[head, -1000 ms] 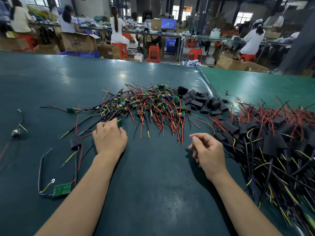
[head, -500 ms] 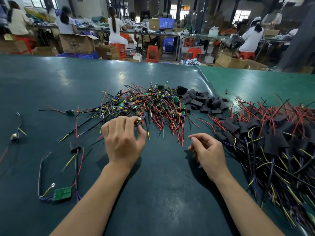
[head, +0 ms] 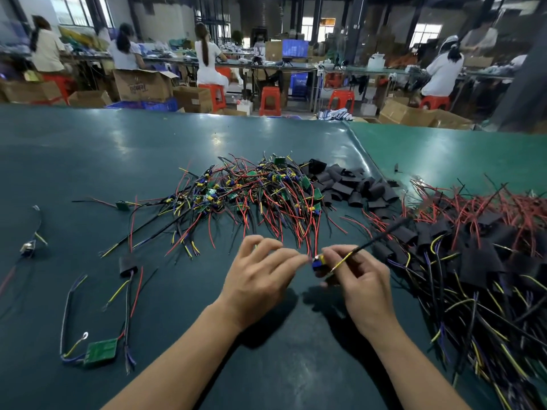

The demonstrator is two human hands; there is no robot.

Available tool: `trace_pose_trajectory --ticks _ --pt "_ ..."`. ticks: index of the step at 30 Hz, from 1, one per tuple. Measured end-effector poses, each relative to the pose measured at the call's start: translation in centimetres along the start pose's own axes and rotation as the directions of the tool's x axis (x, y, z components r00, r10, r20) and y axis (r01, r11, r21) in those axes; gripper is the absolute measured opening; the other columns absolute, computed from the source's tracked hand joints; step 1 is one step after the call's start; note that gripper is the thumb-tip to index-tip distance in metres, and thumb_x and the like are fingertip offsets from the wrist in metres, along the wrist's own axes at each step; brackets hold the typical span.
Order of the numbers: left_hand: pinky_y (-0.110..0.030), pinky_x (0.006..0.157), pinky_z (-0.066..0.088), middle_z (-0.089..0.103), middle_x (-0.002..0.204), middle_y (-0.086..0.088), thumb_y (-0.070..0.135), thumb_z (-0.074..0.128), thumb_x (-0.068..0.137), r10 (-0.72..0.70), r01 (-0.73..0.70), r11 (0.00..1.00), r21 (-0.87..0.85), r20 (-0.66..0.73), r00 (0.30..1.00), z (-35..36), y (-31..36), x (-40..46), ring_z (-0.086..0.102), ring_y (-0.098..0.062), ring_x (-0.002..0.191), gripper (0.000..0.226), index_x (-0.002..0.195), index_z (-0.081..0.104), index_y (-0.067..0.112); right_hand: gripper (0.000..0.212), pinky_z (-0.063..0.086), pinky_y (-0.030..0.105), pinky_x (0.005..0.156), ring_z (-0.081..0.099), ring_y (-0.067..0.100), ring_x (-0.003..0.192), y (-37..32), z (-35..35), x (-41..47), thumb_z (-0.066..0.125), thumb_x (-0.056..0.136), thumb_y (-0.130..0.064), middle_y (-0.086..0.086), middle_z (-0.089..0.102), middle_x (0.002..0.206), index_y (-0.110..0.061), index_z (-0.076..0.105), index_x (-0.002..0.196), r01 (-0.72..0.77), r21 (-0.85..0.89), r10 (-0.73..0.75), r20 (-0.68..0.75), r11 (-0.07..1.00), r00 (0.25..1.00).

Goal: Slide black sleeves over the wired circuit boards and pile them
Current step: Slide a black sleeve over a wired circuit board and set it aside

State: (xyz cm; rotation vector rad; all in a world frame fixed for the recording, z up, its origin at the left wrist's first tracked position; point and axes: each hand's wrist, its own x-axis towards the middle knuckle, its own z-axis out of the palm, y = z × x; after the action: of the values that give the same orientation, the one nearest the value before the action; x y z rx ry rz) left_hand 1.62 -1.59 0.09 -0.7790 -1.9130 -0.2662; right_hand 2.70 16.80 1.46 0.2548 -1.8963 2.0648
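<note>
A heap of bare wired circuit boards (head: 254, 193) with red, black and yellow leads lies in the middle of the table. Behind it to the right is a cluster of empty black sleeves (head: 349, 184). A large pile of sleeved boards (head: 479, 261) spreads along the right side. My right hand (head: 358, 279) pinches one small wired board (head: 321, 263) just above the table, its black and yellow wire running up to the right. My left hand (head: 263, 273) touches the board's left end with its fingertips, the other fingers spread.
On the dark green table (head: 88, 161), a green board with a ring terminal (head: 100, 349), one sleeved board (head: 128, 266) and a small connector (head: 28, 247) lie at the left. Workers, cardboard boxes and red stools stand beyond the far edge.
My left hand left the heap and came right, toward me, with a wired board. My right hand, loosely curled before, now pinches that board.
</note>
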Motion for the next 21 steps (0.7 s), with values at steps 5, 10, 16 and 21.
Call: trace_pose_trajectory --ticks 5,10,16,21 --pt "-0.037 0.064 0.045 0.072 0.087 0.003 0.019 0.074 0.089 -0.238 0.236 0.97 -0.06 -0.021 0.971 -0.5 -1.6 -0.6 0.061 -0.024 0.069 0.01 0.095 0.078 0.013 0.012 0.056 0.025 0.054 0.069 0.019 0.061 0.2 -1.4 1.4 0.064 0.092 -0.006 0.004 0.071 0.071 -0.01 0.07 0.083 -0.042 0.18 0.089 -0.258 0.983 0.962" --pt "-0.032 0.073 0.049 0.066 0.086 0.005 0.011 0.068 0.092 -0.473 0.528 0.798 -0.291 0.238 0.848 -1.0 -1.6 -0.6 0.057 -0.014 0.077 0.005 0.093 0.072 0.011 0.013 0.056 0.024 0.055 0.069 0.018 0.06 0.7 -1.6 1.5 0.062 0.094 -0.008 0.003 0.071 0.071 -0.013 0.07 0.085 -0.034 0.183 0.085 -0.28 0.983 0.956" --pt "-0.014 0.058 0.044 0.064 0.072 0.01 0.016 0.063 0.095 -0.852 0.802 0.41 -0.435 0.13 0.506 -1.5 -2.4 -0.6 0.056 -0.006 0.063 0.013 0.087 0.063 0.027 0.016 0.058 0.023 0.064 0.069 0.014 0.073 1.1 -1.6 2.1 0.061 0.095 -0.003 0.004 0.07 0.087 -0.011 0.069 0.083 0.021 0.176 0.046 -0.371 0.984 0.927" --pt "-0.024 0.068 0.047 0.065 0.078 0.005 0.011 0.068 0.091 -0.624 0.668 0.674 -0.316 0.242 0.743 -0.4 -1.9 1.5 0.056 -0.012 0.069 0.004 0.089 0.069 0.014 0.014 0.058 0.022 0.071 0.07 0.011 0.08 1.3 -2.0 2.7 0.06 0.094 0.002 0.007 0.065 0.092 -0.011 0.065 0.09 0.09 0.201 0.024 -0.503 0.975 0.864"
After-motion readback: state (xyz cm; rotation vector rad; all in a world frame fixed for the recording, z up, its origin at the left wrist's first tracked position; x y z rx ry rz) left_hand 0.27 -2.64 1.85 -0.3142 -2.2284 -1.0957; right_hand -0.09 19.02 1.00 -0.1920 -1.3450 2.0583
